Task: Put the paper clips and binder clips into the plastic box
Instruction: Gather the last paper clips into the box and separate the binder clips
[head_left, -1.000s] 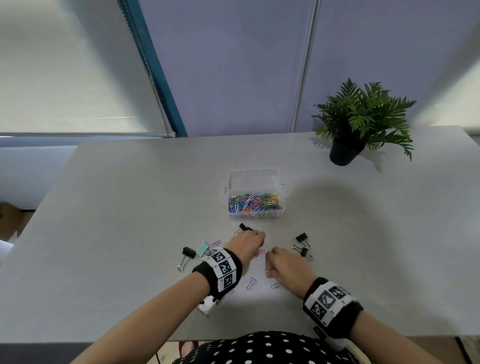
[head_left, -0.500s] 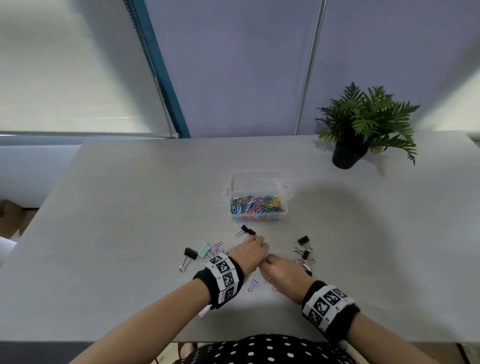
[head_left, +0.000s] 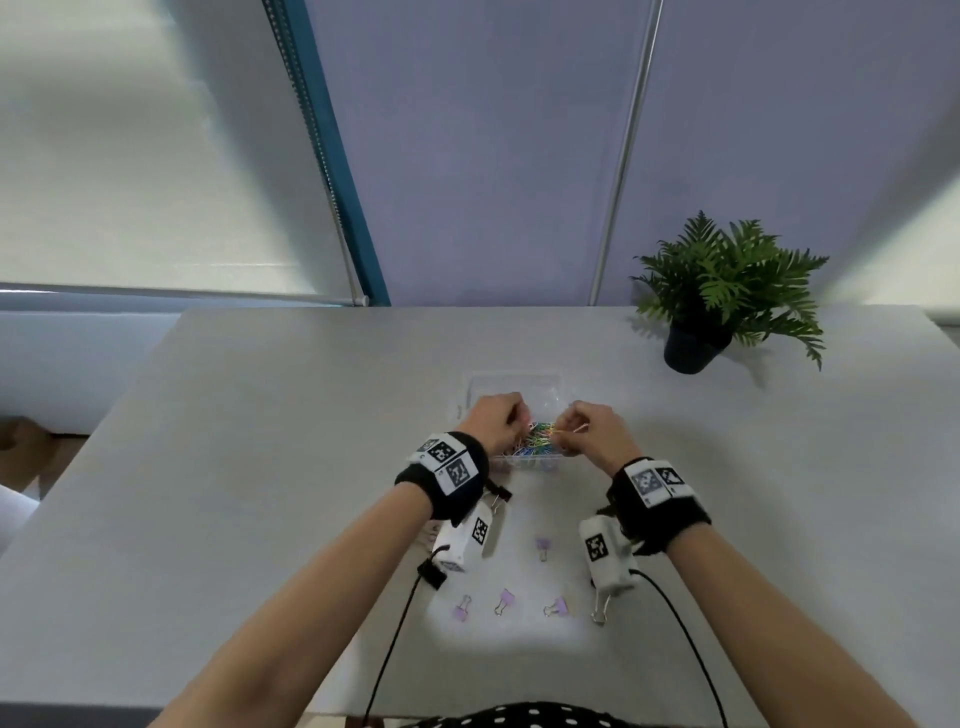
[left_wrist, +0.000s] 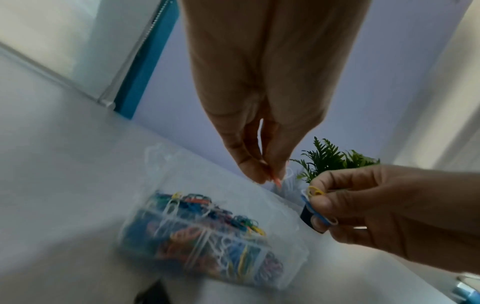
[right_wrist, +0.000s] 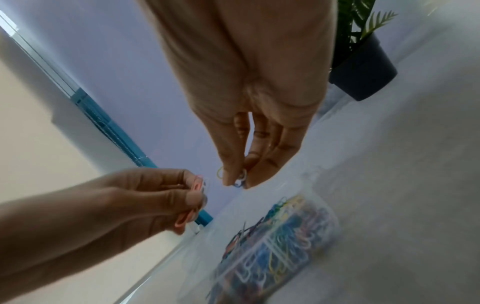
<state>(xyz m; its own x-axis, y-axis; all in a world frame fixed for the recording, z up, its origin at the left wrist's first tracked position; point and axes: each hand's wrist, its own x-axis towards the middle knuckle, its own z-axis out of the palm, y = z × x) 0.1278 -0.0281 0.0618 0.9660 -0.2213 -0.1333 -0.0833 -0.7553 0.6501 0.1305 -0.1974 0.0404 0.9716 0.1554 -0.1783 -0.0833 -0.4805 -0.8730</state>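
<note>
The clear plastic box (head_left: 519, 383) sits mid-table with a heap of coloured paper clips (head_left: 540, 444) in it. Both hands hover just over it. My left hand (head_left: 514, 415) pinches pink and white paper clips (right_wrist: 198, 188) between thumb and fingertips. My right hand (head_left: 566, 423) pinches yellow and blue paper clips (left_wrist: 315, 196) the same way. In the left wrist view the left hand (left_wrist: 267, 176) hangs above the box (left_wrist: 291, 267). The right wrist view shows the right hand (right_wrist: 237, 182) over the box (right_wrist: 324, 230). Several purple binder clips (head_left: 503, 601) lie on the table near me.
A potted fern (head_left: 693, 348) stands at the back right of the grey table (head_left: 260, 467). A black binder clip (head_left: 498, 496) lies partly under my left wrist, and a clip with silver handles (head_left: 600, 613) lies by my right wrist unit. A wall stands behind the table.
Both hands have lifted off the table near the binder clips and moved forward over the box, each carrying paper clips.
</note>
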